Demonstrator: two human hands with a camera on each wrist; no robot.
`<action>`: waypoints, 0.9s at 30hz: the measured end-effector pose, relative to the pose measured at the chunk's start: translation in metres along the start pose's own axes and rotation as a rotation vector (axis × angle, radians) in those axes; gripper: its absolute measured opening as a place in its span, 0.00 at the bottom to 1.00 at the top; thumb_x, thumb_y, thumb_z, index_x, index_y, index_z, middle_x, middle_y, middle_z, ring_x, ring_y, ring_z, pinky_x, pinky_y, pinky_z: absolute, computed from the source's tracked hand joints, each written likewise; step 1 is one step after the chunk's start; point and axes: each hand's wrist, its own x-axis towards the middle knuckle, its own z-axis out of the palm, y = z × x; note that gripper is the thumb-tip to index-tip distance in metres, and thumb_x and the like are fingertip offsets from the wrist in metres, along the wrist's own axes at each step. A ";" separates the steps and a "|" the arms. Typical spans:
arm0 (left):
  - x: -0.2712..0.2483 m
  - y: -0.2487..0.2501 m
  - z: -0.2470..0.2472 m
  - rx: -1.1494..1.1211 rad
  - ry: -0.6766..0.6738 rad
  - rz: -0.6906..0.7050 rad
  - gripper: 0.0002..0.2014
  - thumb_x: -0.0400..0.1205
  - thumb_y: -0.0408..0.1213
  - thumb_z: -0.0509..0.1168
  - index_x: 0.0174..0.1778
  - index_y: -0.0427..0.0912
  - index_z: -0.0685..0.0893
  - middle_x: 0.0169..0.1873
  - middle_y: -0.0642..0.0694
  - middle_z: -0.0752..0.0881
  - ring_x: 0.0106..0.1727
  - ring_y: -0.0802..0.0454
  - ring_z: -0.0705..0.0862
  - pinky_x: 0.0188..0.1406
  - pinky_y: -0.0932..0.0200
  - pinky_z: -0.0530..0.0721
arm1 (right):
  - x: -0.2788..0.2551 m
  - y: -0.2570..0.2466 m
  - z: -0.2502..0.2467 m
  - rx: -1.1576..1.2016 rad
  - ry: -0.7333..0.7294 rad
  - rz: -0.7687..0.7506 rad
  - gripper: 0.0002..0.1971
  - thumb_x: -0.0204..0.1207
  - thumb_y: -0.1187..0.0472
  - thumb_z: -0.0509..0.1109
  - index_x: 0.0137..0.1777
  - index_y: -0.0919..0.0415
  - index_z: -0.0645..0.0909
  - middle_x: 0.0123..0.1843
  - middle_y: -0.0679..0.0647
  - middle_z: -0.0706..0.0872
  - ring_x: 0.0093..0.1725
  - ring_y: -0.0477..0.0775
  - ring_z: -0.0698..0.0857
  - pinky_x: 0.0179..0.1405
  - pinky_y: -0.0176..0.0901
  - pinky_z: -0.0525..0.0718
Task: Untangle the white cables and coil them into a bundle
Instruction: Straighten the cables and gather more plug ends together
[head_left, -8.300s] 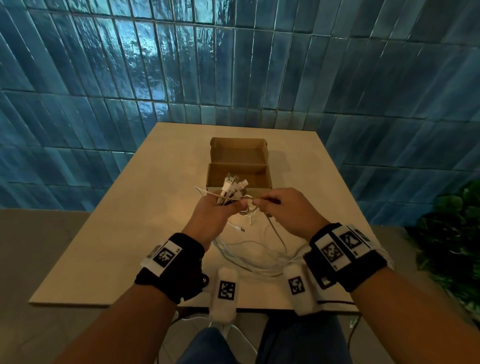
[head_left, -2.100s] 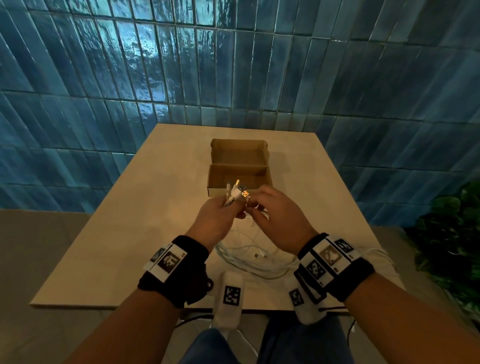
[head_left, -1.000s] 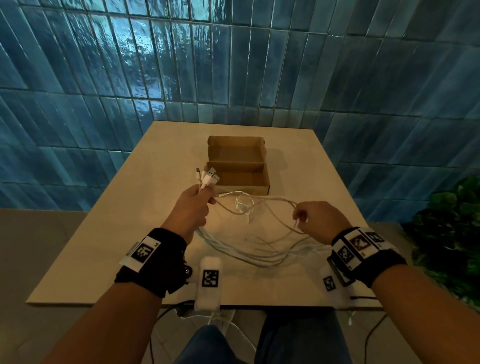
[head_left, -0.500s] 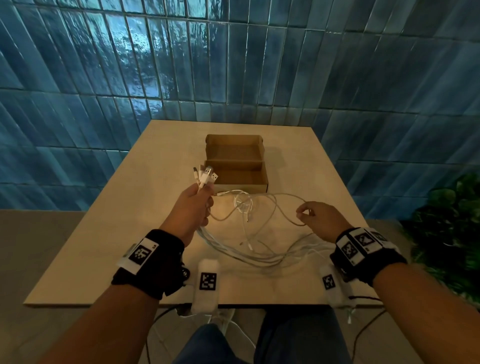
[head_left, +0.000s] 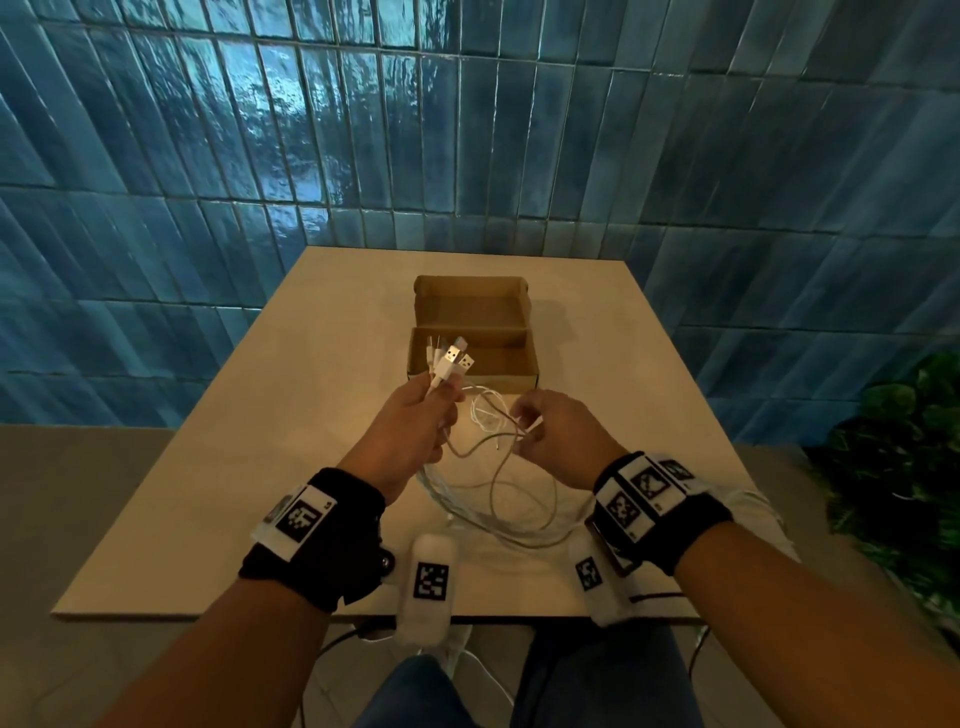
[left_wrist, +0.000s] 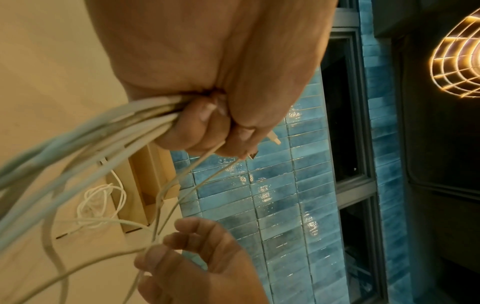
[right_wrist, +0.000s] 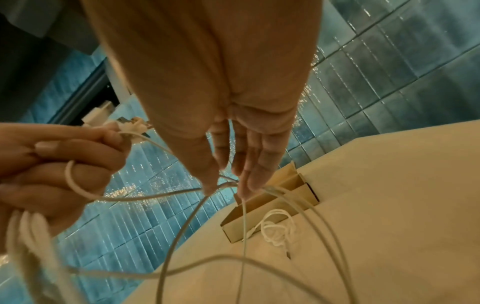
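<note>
My left hand (head_left: 415, 421) grips a bunch of white cables (head_left: 498, 514), their USB plugs (head_left: 453, 359) sticking up above the fist. In the left wrist view the cables (left_wrist: 85, 133) leave the closed fist (left_wrist: 207, 123) downward. Long loops sag from it onto the table. My right hand (head_left: 540, 431) pinches a few thin strands between thumb and fingers (right_wrist: 249, 172), a short way right of the left hand. A small tangled white cable (head_left: 485, 415) lies on the table (head_left: 208, 493) between the hands, in front of the box; the right wrist view shows this tangle (right_wrist: 276, 229) too.
An open cardboard box (head_left: 475, 332) stands mid-table just beyond the hands. A blue tiled wall (head_left: 467, 130) rises behind the table. A green plant (head_left: 904, 457) stands on the floor at the right. My knees (head_left: 415, 691) sit under the near table edge.
My right hand has come back left toward the left hand, from held wide apart to close beside it, still holding strands. The left hand has moved slightly right with the plugs.
</note>
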 end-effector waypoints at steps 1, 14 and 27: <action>0.000 0.000 -0.001 -0.008 0.003 0.006 0.13 0.89 0.45 0.56 0.42 0.44 0.76 0.23 0.56 0.69 0.22 0.60 0.63 0.20 0.66 0.61 | 0.001 0.000 0.002 0.012 0.002 -0.006 0.11 0.70 0.61 0.77 0.50 0.56 0.80 0.48 0.50 0.78 0.44 0.50 0.81 0.46 0.37 0.76; -0.004 -0.006 0.001 -0.010 0.010 -0.004 0.11 0.88 0.44 0.57 0.42 0.44 0.76 0.23 0.55 0.69 0.24 0.59 0.63 0.21 0.65 0.60 | 0.013 0.011 0.017 0.168 0.052 0.136 0.12 0.66 0.71 0.76 0.35 0.54 0.78 0.42 0.54 0.84 0.43 0.53 0.82 0.43 0.41 0.82; 0.005 -0.011 -0.015 -0.014 0.160 -0.011 0.10 0.89 0.41 0.55 0.43 0.44 0.75 0.24 0.53 0.67 0.20 0.61 0.61 0.19 0.65 0.58 | -0.013 0.059 -0.053 0.352 0.446 0.229 0.11 0.77 0.73 0.66 0.38 0.57 0.79 0.42 0.57 0.85 0.37 0.55 0.87 0.33 0.44 0.87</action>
